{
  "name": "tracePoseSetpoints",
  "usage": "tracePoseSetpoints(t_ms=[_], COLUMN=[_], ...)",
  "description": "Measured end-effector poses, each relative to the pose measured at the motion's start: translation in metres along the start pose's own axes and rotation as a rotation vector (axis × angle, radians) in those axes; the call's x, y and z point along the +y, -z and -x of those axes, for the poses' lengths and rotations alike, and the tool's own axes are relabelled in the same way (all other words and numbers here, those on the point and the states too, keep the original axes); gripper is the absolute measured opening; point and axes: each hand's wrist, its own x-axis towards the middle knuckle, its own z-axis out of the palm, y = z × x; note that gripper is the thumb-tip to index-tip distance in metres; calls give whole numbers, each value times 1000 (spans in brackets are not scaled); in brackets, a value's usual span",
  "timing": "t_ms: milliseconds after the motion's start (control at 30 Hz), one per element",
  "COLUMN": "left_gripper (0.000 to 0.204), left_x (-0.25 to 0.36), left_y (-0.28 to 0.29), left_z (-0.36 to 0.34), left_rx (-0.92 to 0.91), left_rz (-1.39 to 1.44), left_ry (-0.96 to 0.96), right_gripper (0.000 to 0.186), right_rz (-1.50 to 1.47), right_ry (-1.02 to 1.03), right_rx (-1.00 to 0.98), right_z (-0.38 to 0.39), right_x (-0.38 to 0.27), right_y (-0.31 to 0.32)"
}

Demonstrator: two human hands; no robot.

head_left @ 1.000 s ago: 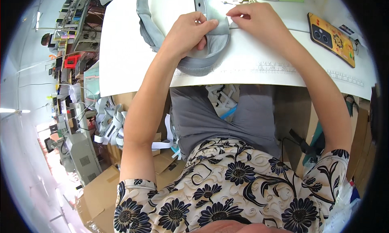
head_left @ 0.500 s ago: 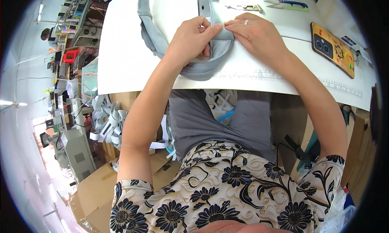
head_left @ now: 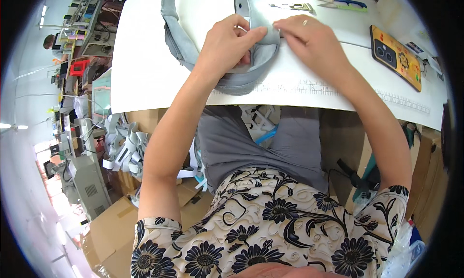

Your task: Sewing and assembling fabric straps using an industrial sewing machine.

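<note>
A looped grey fabric band (head_left: 171, 17) with thick seams lies on the white table (head_left: 140, 70) around a metal sewing-machine plate (head_left: 240, 5). My left hand (head_left: 227, 48) grips the band's near right part, thumb on top and fingers curled inside the loop. My right hand (head_left: 311, 46), a ring on one finger, is closed in a pinch at the band's right edge; what its blurred fingertips hold is too small to tell. Just beyond it lie a small metal tool (head_left: 295, 6) and scissors with blue and green handles (head_left: 345, 4).
A phone in a yellow patterned case (head_left: 396, 56) lies at the right, above printed ruler markings. Grey and white straps (head_left: 125, 152) and cardboard boxes (head_left: 106, 232) are below the table at left. A co-worker (head_left: 50, 43) is among machines and a red stool (head_left: 77, 68).
Since a second ago both hands and the band have shifted lower in the view. My right hand closed in at the band's edge, then moved very slightly right. My left hand keeps its grip.
</note>
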Motion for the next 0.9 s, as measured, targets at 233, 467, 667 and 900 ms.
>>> tracePoseSetpoints(t_ms=[233, 467, 667, 900], left_gripper=[39, 23, 17, 18], left_x=[23, 38, 18, 15], left_y=[-12, 7, 18, 11], left_z=[10, -1, 8, 14], left_rx=[364, 150, 263, 383], left_rz=[-804, -743, -328, -238], left_ry=[-559, -293, -137, -94], right_gripper=[20, 18, 17, 23], right_rz=[50, -10, -164, -103], right_ry=[133, 4, 163, 197], right_rx=[94, -169, -160, -152], right_z=[-42, -58, -47, -48], right_x=[33, 16, 14, 17], right_y=[11, 14, 2, -22])
